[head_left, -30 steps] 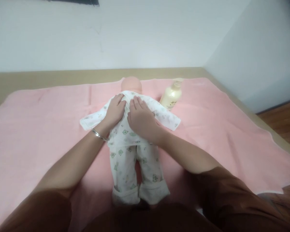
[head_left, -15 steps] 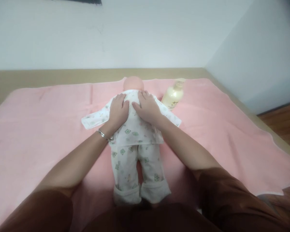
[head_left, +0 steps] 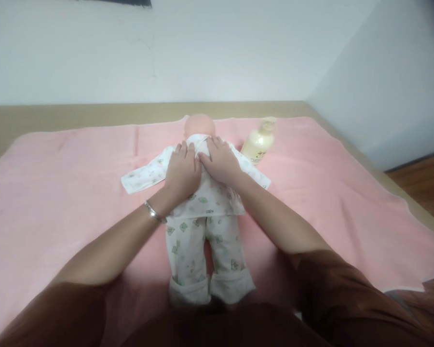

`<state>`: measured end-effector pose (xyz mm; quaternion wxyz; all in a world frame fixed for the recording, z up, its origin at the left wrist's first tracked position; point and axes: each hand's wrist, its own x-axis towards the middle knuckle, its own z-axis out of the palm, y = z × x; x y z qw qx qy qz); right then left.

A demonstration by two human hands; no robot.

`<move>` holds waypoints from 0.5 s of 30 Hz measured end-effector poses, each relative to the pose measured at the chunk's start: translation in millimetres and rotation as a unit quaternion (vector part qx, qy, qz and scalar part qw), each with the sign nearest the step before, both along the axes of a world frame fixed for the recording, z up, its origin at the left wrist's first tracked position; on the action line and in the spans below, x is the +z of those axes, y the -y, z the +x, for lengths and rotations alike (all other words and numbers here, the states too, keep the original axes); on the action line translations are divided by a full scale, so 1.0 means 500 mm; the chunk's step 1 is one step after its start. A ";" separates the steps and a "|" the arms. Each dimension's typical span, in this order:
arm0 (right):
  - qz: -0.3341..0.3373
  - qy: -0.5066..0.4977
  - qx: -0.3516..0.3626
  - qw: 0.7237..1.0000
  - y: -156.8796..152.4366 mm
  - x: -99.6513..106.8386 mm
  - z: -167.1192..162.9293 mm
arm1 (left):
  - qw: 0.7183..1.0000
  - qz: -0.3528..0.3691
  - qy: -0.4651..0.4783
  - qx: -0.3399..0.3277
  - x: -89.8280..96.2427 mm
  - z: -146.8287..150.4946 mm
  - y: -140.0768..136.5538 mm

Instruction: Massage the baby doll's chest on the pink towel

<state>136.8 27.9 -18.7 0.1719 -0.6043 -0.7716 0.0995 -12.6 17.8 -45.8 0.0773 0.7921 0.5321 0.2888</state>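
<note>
A baby doll (head_left: 199,125) lies on the pink blanket (head_left: 75,193), its bald head away from me and its legs toward me. It wears a white patterned top (head_left: 217,200) and matching trousers (head_left: 188,246) with turned-up cuffs. My left hand (head_left: 183,168), with a silver bangle at the wrist, rests flat on the left and middle of the doll's upper body, fingers stretched out. My right hand (head_left: 220,160) lies open on the right side, its thumb touching or very near my left hand. The doll's sleeves spread outward; its face and hands are not visible.
A pale yellow pump bottle (head_left: 259,144) stands tilted in view just right of the doll's right sleeve. The blanket covers a tan surface (head_left: 7,118) that meets a white wall (head_left: 220,53) at the back. Wooden floor (head_left: 427,185) shows at the right.
My left hand has slid inward to the right, toward the middle of the doll's upper body, wrinkling the top near the collar. My right hand has stayed in place.
</note>
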 end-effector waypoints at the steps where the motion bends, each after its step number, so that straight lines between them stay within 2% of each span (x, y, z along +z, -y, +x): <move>1: 0.004 0.002 -0.003 1.000 0.000 0.001 0.000 | 1.000 -0.001 -0.001 -0.005 0.001 0.002 0.003; 4: 0.017 0.007 0.001 1.000 0.005 0.010 -0.002 | 0.999 -0.053 0.007 -0.001 0.013 0.001 -0.001; 8: 0.024 0.035 0.020 0.999 0.039 0.028 -0.011 | 0.989 -0.133 0.041 0.042 0.027 -0.010 -0.027; 13: 0.077 0.102 0.052 0.990 0.086 0.031 -0.031 | 0.989 -0.118 0.069 0.056 0.015 -0.022 -0.051; 15: 0.068 0.091 0.062 0.992 0.080 0.031 -0.029 | 0.991 -0.104 0.058 0.059 0.010 -0.021 -0.049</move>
